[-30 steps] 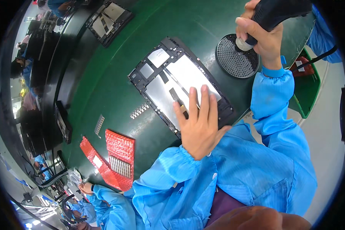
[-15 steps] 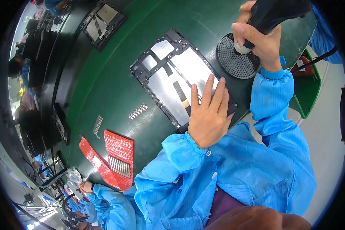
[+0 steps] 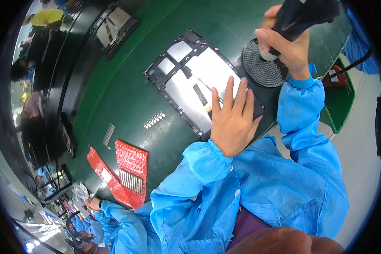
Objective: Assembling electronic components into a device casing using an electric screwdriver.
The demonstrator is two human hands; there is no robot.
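Observation:
My left hand (image 3: 235, 122) lies flat with fingers spread on the lower right part of an opened tablet-like device (image 3: 180, 95). The device has a black frame and silver metal panels, and lies tilted on the green work table. My right hand (image 3: 290, 48) is closed around a thick black electric screwdriver (image 3: 302, 19). Its pale rounded nose points down at a round screw tray (image 3: 264, 72) full of small holes; the bit itself is hidden. Dark bits, probably screws, fill part of the tray.
Two small strips of metal parts (image 3: 154, 120) (image 3: 109, 135) lie left of the device. Nearer me is red bubble wrap (image 3: 131, 154) holding more strips. Another opened device (image 3: 113, 27) rests on the black belt at far left. A green bin (image 3: 338, 106) stands right; a co-worker's hand (image 3: 92, 204) is lower left.
The whole view has shifted slightly. My left hand stays spread on the device, and my right hand keeps the screwdriver over the screw tray with hardly any movement.

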